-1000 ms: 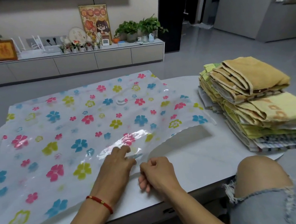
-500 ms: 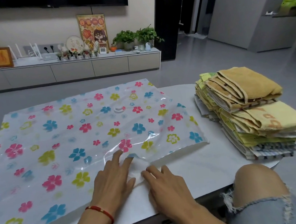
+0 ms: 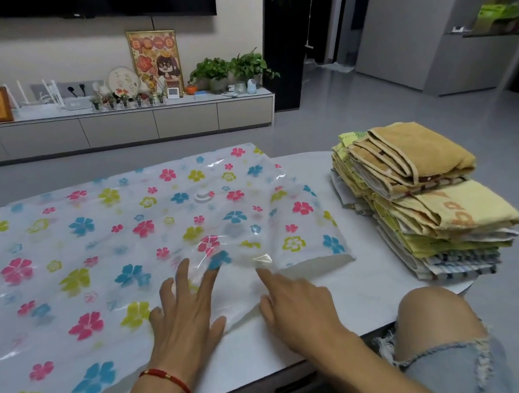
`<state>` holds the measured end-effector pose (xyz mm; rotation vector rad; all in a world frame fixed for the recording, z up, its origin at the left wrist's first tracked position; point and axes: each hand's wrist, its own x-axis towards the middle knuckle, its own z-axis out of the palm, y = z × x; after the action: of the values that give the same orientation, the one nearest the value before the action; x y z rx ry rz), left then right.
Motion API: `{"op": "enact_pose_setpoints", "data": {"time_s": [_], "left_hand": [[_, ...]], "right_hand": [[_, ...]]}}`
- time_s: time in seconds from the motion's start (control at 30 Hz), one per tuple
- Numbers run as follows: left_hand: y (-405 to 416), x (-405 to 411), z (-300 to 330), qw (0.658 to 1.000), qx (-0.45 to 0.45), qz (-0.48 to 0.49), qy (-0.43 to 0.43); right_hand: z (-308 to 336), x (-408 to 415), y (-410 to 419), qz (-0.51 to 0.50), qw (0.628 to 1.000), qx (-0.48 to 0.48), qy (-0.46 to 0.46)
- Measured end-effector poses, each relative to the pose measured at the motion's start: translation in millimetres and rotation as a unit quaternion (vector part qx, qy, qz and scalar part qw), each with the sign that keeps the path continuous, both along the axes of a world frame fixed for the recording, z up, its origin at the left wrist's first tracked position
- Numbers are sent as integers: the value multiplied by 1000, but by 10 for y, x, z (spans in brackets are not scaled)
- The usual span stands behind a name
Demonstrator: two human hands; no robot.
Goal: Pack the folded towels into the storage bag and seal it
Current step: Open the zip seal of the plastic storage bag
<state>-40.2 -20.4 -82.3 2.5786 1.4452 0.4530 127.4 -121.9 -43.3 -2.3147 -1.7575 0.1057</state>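
Note:
A clear plastic storage bag (image 3: 97,256) printed with pink, blue and yellow flowers lies flat across the white table (image 3: 377,283), a round white valve (image 3: 202,196) near its middle. Its near right edge bulges upward beside my hands. My left hand (image 3: 185,316), with a red bracelet at the wrist, rests flat on the bag with fingers spread. My right hand (image 3: 297,305) lies just to its right, fingers extended, its index fingertip touching the bag's edge. A stack of folded towels (image 3: 421,198), yellow, tan and checked, sits at the table's right end.
My bare knee in torn jeans (image 3: 442,330) rises at the table's near right corner. Grey floor lies beyond the table. A long low cabinet (image 3: 111,128) with plants, frames and ornaments runs along the far wall under a television.
My right hand went from a closed pinch on the bag's edge to flat, open fingers. The left hand spread wider on the bag. The view tilted up slightly.

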Motion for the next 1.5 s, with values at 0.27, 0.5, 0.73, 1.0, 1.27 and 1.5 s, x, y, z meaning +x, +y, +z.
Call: {"op": "enact_pose_setpoints", "data": {"time_s": [0.27,0.5,0.73,1.0,1.27,1.5], "left_hand": [[60,15,-13,998,-38,31,-50],[68,0,-53,998,-47,17,-42],[89,14,-22,997,-53,32,-54],[120,10,-31,997,-60,32,-45],[118,-18,-21,996,-74,23,-36],[109,-44,55,994,-99,33,-45]], "right_hand": [[-101,81,-213,-160,919,-14,359],[242,234,-89,-74,990,99,75],[2,524,-275,-198,924,-13,327],[40,727,-363,-287,796,72,528],[284,1029,-222,-244,880,150,379],[43,1105,-260,-315,763,109,554]]}}
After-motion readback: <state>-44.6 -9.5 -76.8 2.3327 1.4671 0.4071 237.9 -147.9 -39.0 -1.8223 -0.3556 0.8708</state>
